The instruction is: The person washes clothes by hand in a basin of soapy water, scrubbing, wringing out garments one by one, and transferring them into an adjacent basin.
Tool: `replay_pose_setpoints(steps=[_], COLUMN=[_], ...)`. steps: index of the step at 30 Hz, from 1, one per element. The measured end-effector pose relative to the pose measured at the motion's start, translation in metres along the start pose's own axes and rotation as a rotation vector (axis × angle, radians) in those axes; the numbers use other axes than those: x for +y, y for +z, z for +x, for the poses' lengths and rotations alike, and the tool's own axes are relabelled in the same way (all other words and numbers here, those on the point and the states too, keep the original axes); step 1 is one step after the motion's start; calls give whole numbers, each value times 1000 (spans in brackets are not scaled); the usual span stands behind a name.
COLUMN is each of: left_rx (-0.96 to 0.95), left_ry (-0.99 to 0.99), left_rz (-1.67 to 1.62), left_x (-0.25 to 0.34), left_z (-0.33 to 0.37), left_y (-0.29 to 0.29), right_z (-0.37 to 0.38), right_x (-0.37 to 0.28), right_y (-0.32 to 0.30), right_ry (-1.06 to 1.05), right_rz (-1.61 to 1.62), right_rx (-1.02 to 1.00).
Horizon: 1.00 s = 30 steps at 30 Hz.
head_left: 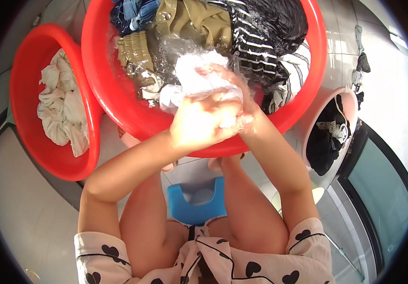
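Note:
Bunched between my two hands is a wet white cloth garment (pixel 199 71), held above the near side of a large red tub (pixel 118 116). My left hand (pixel 204 116) is closed over its lower part. Behind and to the right, my right hand (pixel 237 90) grips the same cloth, its fingers partly hidden. Water splashes around the cloth. In the tub's water lie a khaki garment (pixel 199 21), blue denim (pixel 135 14), black-and-white striped fabric (pixel 256 52) and shiny black fabric (pixel 284 21).
A smaller red basin (pixel 19 94) with off-white clothes (pixel 62 104) stands at left. To the right is a pale pink bucket (pixel 306 128) with dark clothes (pixel 325 142). Under me is a blue plastic stool (pixel 197 208). Grey tiles (pixel 339 38) cover the floor.

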<state>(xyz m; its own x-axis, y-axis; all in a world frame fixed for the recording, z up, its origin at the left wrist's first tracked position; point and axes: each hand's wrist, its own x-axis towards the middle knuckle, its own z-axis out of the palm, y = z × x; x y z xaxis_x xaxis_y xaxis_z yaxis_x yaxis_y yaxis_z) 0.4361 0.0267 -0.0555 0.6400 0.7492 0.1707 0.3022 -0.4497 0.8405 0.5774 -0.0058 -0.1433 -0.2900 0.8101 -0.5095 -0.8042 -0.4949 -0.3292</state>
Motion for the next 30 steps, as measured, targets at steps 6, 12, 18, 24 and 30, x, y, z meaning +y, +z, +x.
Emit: replay_pose_setpoints(steps=[6, 12, 18, 24, 30], left_rx=[7, 7, -254, -333, -76], left_ry=[-59, -122, 154, -354, -618], left_rz=[172, 471, 784, 433, -364], left_x=[-52, -62, -103, -80, -94], left_z=[17, 10, -1, 24, 11], left_y=[-22, -37, -3, 28, 24], right_z=[-21, -44, -20, 13, 38], right_x=[-17, -37, -4, 2, 2], right_y=[41, 42, 35, -43, 8], right_ry=[-175, -672, -413, -334, 127], right_rz=[-377, -1328, -2093, -1167, 160], right_rx=[176, 549, 399, 520, 516])
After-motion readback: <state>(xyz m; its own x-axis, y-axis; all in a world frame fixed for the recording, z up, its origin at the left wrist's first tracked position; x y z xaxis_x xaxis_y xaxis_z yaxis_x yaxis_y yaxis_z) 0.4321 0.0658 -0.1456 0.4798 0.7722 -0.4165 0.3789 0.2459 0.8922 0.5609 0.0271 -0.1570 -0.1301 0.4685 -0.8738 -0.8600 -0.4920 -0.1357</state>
